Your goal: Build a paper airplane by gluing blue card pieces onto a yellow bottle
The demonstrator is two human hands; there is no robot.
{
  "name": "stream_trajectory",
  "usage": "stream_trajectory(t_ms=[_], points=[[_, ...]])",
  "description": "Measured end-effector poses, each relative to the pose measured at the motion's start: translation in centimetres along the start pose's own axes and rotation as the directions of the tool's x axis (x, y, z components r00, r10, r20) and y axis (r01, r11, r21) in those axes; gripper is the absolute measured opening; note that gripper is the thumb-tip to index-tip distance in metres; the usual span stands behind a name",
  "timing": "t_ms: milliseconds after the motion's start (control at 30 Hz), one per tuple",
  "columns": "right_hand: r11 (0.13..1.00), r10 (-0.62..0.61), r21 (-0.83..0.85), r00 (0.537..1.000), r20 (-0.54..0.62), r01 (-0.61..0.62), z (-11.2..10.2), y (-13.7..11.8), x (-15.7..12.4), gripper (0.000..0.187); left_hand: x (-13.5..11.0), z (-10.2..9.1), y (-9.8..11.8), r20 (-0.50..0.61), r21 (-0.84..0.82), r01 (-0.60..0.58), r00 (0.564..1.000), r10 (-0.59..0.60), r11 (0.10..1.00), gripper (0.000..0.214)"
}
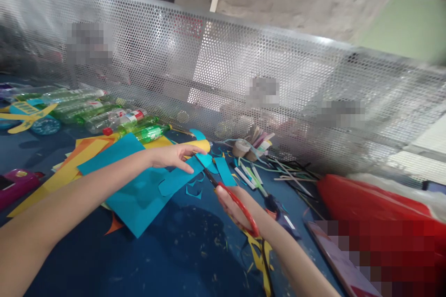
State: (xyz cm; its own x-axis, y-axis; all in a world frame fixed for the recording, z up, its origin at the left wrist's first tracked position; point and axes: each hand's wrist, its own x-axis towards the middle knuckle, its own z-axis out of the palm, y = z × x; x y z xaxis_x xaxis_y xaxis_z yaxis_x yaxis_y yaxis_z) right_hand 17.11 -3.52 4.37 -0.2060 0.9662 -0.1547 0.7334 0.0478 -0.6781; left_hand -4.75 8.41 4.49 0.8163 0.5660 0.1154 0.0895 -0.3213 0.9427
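My right hand [234,209] grips red-handled scissors [240,206], their dark blades pointing up-left into a strip of teal paper [177,178]. My left hand [176,155] reaches over the large teal sheet [139,195], fingers stretched out, fingertips touching the teal strip beside a yellow paper roll [198,145]. Small teal offcuts [193,191] lie on the blue table just below the blades.
Yellow and orange sheets [69,167] lie under the teal one. Several plastic bottles [114,120] line the perforated metal screen [223,69]. A tape roll [240,147], sticks [292,177] and pens lie to the right. A red object [365,204] fills the right side; a pink item [17,185] sits at the left.
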Motion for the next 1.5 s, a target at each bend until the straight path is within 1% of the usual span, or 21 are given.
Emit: stream_trajectory(t_ms=[100, 267, 633, 700, 800, 833, 900, 967, 1000, 1033, 1067, 1100, 1167, 1233, 1367, 1500], points=[[1.0, -0.019, -0.024, 1.0, -0.004, 0.019, -0.1, 0.0, 0.0, 0.057, 0.0, -0.1, 0.0, 0.001, -0.005, 0.028, 1.0, -0.028, 1.0, 0.059], [0.99, -0.079, -0.117, 0.997, 0.003, 0.078, -0.3, -0.1, 0.1, 0.057, 0.0, -0.3, -0.1, 0.047, 0.001, 0.057, 0.997, -0.057, 0.998, 0.058], [0.973, -0.074, -0.22, 0.997, -0.008, 0.07, -0.5, -0.2, 0.0, 0.054, 0.1, -0.6, -0.7, 0.088, 0.001, 0.064, 0.994, -0.063, 0.998, 0.065], [0.978, -0.05, -0.2, 0.998, 0.026, 0.055, -0.8, 0.0, -0.2, 0.054, 0.1, -0.7, -0.9, 0.088, 0.004, 0.069, 0.994, -0.069, 0.998, 0.067], [0.997, 0.021, -0.08, 0.994, 0.104, -0.013, -1.4, 0.4, -0.4, 0.052, 0.1, -0.7, -1.2, 0.088, -0.021, 0.079, 0.993, -0.077, 0.997, 0.07], [0.998, 0.049, -0.051, 0.994, 0.099, -0.044, -1.7, 0.6, -0.3, 0.05, 0.2, -0.8, -1.3, 0.088, -0.033, 0.082, 0.993, -0.079, 0.996, 0.071], [0.994, 0.104, -0.048, 0.994, 0.013, -0.103, -2.3, 1.1, 0.2, 0.046, 0.2, -0.8, -1.5, 0.095, -0.041, 0.089, 0.992, -0.085, 0.995, 0.074], [0.977, 0.157, -0.122, 0.975, -0.155, -0.177, -2.9, 2.0, 0.9, 0.041, 0.3, -0.6, -1.7, 0.118, -0.031, 0.094, 0.989, -0.09, 0.995, 0.076], [0.967, 0.154, -0.166, 0.96, -0.235, -0.196, -3.2, 2.6, 1.4, 0.035, 0.3, -0.5, -1.7, 0.135, -0.025, 0.094, 0.987, -0.09, 0.995, 0.077], [0.928, 0.142, -0.274, 0.92, -0.366, -0.252, -3.5, 3.3, 1.8, 0.027, 0.3, -0.3, -1.8, 0.154, -0.021, 0.092, 0.984, -0.088, 0.996, 0.077], [0.884, 0.132, -0.352, 0.887, -0.443, -0.307, -3.7, 4.1, 2.1, 0.024, 0.4, 0.0, -1.8, 0.175, -0.018, 0.089, 0.981, -0.084, 0.996, 0.077], [0.839, 0.138, -0.407, 0.866, -0.48, -0.36, -3.8, 4.9, 2.5, 0.023, 0.4, 0.3, -1.8, 0.193, -0.014, 0.087, 0.978, -0.082, 0.996, 0.076], [0.765, 0.17, -0.461, 0.832, -0.528, -0.449, -3.9, 6.4, 2.9, 0.023, 0.4, 1.1, -1.7, 0.225, 0.006, 0.087, 0.971, -0.086, 0.996, 0.076], [0.741, 0.184, -0.46, 0.807, -0.562, -0.489, -4.0, 7.6, 3.2, 0.025, 0.5, 1.9, -1.6, 0.25, 0.033, 0.069, 0.965, -0.075, 0.997, 0.075], [0.724, 0.187, -0.445, 0.771, -0.608, -0.527, -4.1, 8.8, 3.3, 0.025, 0.2, 3.2, -1.1, 0.281, 0.137, -0.012, 0.959, -0.027, 0.991, 0.07], [0.724, 0.191, -0.436, 0.763, -0.618, -0.535, -4.5, 9.6, 3.1, 0.019, -0.1, 3.8, -0.1, 0.326, 0.263, -0.011, 0.942, -0.079, 0.965, 0.069]])
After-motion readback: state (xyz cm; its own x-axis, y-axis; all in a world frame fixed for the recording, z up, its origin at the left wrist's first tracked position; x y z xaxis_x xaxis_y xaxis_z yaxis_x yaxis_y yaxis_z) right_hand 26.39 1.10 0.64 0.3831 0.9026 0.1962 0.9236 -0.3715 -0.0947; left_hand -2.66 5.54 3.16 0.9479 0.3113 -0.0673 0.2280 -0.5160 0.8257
